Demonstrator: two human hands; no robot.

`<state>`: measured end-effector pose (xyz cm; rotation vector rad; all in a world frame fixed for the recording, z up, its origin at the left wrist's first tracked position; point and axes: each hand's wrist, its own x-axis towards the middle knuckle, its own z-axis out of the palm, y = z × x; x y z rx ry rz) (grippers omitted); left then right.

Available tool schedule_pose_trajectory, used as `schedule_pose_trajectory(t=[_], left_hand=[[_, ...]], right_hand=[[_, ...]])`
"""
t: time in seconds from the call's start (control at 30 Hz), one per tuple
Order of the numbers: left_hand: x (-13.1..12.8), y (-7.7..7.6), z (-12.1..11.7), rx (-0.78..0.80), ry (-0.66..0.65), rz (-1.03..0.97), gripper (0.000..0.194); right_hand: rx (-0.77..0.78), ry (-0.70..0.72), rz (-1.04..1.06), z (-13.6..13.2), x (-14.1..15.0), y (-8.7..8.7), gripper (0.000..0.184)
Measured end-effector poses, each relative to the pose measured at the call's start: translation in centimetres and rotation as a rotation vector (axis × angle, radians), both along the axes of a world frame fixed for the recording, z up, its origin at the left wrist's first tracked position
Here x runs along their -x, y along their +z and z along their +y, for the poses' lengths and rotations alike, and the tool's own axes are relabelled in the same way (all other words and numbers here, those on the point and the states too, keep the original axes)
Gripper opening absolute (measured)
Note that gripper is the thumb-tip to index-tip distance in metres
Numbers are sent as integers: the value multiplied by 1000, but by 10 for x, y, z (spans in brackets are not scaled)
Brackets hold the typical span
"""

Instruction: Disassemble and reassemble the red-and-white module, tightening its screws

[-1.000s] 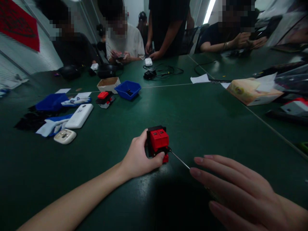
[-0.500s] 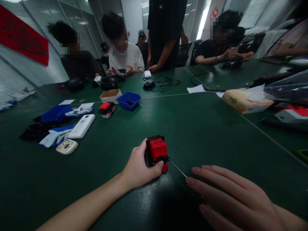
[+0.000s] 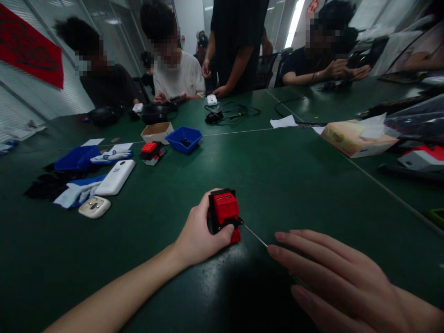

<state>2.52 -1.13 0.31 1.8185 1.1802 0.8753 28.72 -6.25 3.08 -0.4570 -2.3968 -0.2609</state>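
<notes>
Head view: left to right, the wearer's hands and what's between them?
Left hand, thumb on the block → red-and-black block → thin metal shaft, slanting down from the block's right side → right hand, fingers extended.

A broad dark-green table (image 3: 239,159) stretches out before me, thin pale seams crossing it. Over on the left lie a cream case (image 3: 94,211), a white slab (image 3: 116,178) and blue-and-white gloves (image 3: 81,192). Farther back, a small red, black and grey unit (image 3: 151,156) sits near an open carton (image 3: 157,135) and a blue tray (image 3: 181,144). Beyond them black cables (image 3: 214,117) sprawl; a tissue box (image 3: 359,148) stands off to the right.
</notes>
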Motion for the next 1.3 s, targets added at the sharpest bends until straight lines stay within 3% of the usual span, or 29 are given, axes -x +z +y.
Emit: schedule_pose_trajectory(t=[0.3, 0.53, 0.83, 0.93, 1.1, 1.3], left_hand=[[-1, 1, 1, 25, 36, -8, 60], [-2, 0, 1, 3, 44, -25, 59], [-2, 3, -1, -18, 38, 29, 62], [-2, 3, -1, -24, 42, 38, 61], [-2, 1, -1, -24, 52, 37, 61], [-3, 1, -3, -11, -27, -4, 59]], right_hand=[[-2, -62, -193, 2, -23, -12, 21], [24, -49, 4, 2, -4, -11, 22], [-9, 1, -143, 1, -21, -10, 16], [31, -24, -101, 1, -13, -11, 15], [107, -189, 35, -7, 9, -13, 19], [116, -208, 62, -18, 17, -15, 21]])
